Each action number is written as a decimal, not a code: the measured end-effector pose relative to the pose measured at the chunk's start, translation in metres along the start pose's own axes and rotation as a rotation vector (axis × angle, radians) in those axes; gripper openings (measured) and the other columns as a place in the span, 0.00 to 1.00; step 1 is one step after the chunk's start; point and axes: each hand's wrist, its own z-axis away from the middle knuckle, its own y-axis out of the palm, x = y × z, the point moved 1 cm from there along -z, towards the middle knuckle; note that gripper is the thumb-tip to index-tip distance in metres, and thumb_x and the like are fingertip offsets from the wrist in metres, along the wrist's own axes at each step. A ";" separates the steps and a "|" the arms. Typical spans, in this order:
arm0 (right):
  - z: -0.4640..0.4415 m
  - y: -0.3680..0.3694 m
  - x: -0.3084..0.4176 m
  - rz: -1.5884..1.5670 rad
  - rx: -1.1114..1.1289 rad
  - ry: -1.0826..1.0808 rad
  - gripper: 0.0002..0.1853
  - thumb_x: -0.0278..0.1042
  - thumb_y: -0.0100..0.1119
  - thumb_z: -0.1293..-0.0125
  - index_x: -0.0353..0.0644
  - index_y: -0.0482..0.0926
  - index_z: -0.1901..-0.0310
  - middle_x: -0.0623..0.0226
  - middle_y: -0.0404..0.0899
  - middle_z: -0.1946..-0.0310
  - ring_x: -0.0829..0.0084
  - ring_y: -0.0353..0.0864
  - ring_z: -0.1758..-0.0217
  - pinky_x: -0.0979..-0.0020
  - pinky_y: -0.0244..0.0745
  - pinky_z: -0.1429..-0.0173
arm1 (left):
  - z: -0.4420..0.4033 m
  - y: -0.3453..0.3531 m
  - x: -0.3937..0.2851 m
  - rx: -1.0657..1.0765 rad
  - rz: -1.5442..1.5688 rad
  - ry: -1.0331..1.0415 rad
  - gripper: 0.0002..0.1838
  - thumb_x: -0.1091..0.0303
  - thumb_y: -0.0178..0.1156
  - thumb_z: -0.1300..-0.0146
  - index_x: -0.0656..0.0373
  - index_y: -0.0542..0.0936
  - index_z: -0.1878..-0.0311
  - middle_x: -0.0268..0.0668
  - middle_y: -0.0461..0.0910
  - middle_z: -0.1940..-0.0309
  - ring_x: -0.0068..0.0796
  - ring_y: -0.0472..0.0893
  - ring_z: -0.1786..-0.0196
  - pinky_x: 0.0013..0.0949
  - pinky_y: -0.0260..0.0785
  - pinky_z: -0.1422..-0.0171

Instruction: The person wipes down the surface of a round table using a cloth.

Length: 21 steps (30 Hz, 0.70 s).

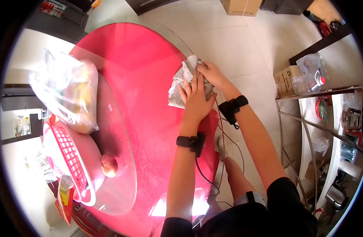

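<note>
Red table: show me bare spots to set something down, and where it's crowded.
Bare: the red tabletop between clear disc and cloth, continuing between disc and left forearm. Crowded: the left side, with plastic bag, pink basket and apple; also the cloth, under left hand and right hand.

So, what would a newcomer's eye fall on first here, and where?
First, the bright red tabletop filling the middle. Near its right edge, the left hand and right hand rest on a crumpled grey cloth. At picture left, a clear plastic bag sits near a pink perforated basket and a red apple.
</note>
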 end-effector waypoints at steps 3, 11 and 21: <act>0.015 -0.007 -0.001 0.073 0.032 0.057 0.17 0.39 0.53 0.36 0.30 0.75 0.60 0.65 0.77 0.69 0.77 0.72 0.66 0.72 0.69 0.60 | 0.016 0.000 -0.006 -0.040 0.010 0.019 0.42 0.50 0.58 0.44 0.57 0.55 0.30 0.40 0.48 0.27 0.60 0.43 0.27 0.57 0.24 0.27; 0.175 0.005 -0.027 -0.069 -0.113 0.110 0.15 0.35 0.50 0.35 0.30 0.74 0.55 0.65 0.77 0.63 0.77 0.72 0.60 0.74 0.69 0.55 | 0.159 0.029 -0.030 -0.114 -0.020 0.159 0.38 0.60 0.58 0.47 0.58 0.59 0.32 0.41 0.58 0.33 0.52 0.45 0.26 0.59 0.31 0.27; 0.453 0.087 -0.110 0.143 -0.230 0.158 0.17 0.32 0.45 0.34 0.28 0.70 0.50 0.54 0.77 0.63 0.68 0.75 0.58 0.67 0.70 0.52 | 0.442 0.021 -0.007 0.066 0.022 0.282 0.37 0.69 0.56 0.49 0.55 0.60 0.32 0.41 0.64 0.38 0.45 0.48 0.26 0.58 0.37 0.27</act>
